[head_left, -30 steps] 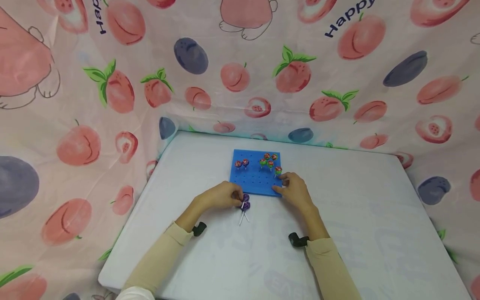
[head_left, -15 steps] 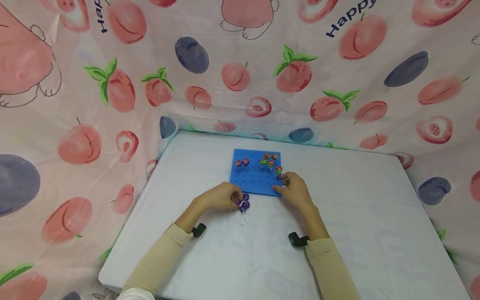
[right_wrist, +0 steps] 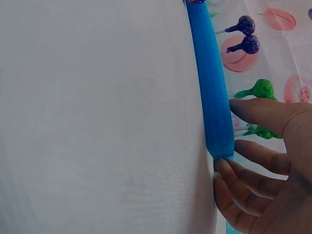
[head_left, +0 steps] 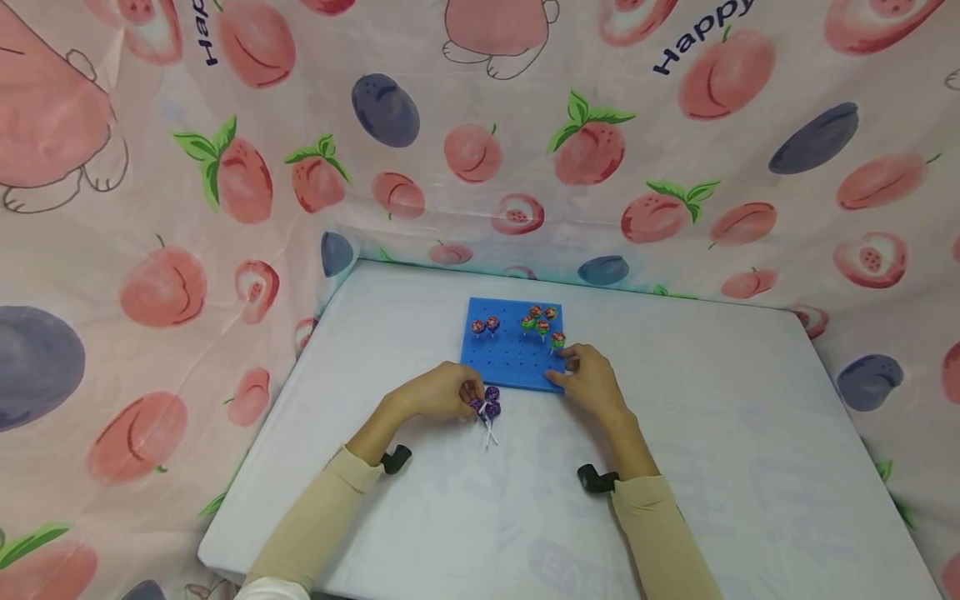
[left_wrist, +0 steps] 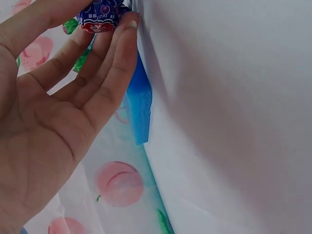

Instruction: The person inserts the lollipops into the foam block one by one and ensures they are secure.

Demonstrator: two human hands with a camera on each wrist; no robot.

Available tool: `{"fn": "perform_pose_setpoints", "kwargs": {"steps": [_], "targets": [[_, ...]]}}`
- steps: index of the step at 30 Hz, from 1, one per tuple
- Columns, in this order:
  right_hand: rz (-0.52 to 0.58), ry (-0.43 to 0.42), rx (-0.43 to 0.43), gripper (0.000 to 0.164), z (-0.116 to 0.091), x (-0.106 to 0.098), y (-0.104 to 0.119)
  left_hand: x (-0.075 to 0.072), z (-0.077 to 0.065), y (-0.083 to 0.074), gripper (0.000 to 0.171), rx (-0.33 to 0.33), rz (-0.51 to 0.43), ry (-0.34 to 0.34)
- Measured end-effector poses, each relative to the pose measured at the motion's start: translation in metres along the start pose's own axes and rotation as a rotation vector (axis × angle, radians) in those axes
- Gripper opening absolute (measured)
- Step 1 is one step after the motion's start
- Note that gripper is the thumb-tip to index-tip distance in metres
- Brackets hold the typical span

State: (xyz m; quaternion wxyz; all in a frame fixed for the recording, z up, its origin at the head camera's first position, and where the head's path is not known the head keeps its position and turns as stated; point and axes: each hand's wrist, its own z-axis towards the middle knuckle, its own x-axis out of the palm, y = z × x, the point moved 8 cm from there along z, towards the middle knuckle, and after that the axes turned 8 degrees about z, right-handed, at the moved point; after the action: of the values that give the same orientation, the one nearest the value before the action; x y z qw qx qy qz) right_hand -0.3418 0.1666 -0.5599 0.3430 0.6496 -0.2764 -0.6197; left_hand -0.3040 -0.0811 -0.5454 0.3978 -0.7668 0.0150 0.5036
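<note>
My left hand (head_left: 448, 392) pinches a purple-wrapped lollipop (left_wrist: 101, 14) between thumb and fingertips, just in front of the blue pegboard (head_left: 483, 373). Two more purple lollipops lie close by its fingertips on the table, one of them a purple lollipop (head_left: 492, 409) with its white stick toward me. At the board's front right corner, my right hand (head_left: 592, 382) holds the edge. Its thumb (right_wrist: 258, 111) is over the top face, and other fingers bend against the side. Standing in the board are two purple lollipops (head_left: 492, 323) at left and several green-and-red lollipops (head_left: 543, 327) at right.
A white-covered table (head_left: 720, 433) spreads around the board. Behind and beside it hangs a fruit-print cloth (head_left: 510, 167). Rows of small holes run across the board. Dark wrist cameras (head_left: 596, 479) stick out inward from both wrists.
Between my left fingers, a purple lollipop now shows more clearly beside the other two. The loose sticks have swung slightly to the right. My right hand and the board keep their places.
</note>
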Motion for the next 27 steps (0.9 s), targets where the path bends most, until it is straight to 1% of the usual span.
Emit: {"fn": "perform_pose_setpoints", "kwargs": {"steps": [7,11,17,23,27], "targets": [[0.000,0.001,0.008,0.049,0.000,0.000,-0.001,-0.003,0.000,-0.002,0.022,0.040,-0.002,-0.004],[-0.003,0.001,0.010,0.049,0.000,0.000,0.000,-0.006,-0.003,-0.003,0.021,0.044,-0.020,-0.002],[0.001,0.003,0.010,0.049,0.000,-0.001,0.001,-0.014,-0.007,-0.005,0.020,0.047,-0.027,-0.035],[0.001,0.005,0.015,0.050,0.000,0.000,0.000,-0.019,-0.008,-0.005,0.019,0.046,-0.024,-0.056],[0.000,0.004,0.011,0.049,0.001,0.000,-0.001,-0.023,-0.009,-0.005,0.020,0.055,-0.044,-0.083]]}}
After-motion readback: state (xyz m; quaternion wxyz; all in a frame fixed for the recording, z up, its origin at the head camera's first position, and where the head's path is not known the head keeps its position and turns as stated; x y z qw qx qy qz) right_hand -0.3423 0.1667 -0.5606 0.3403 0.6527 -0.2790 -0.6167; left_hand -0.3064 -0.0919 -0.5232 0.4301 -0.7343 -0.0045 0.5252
